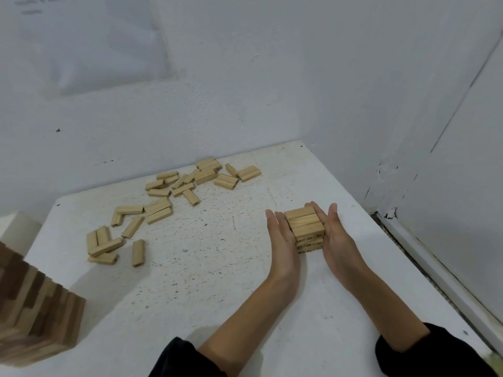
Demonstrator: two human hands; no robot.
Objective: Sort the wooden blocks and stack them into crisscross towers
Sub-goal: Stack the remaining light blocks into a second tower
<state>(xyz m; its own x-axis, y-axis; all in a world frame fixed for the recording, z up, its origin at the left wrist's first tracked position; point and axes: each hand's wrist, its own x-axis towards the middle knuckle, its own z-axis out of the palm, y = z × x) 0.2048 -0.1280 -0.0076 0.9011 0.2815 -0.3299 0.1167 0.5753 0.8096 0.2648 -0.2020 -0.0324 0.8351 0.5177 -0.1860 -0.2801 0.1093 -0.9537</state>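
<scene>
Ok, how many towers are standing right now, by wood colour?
Light-wood tower, pressed between left hand and right hand: 1
Mixed dark-and-light tower, at near left: 1
Total: 2 towers
Loose light blocks lie scattered, overlapping too much for a sure count.

The blocks (174, 186) are pale, matt, bare wood. The bench (217, 268) is white, speckled and rough; the wall (245, 91) matt.
</scene>
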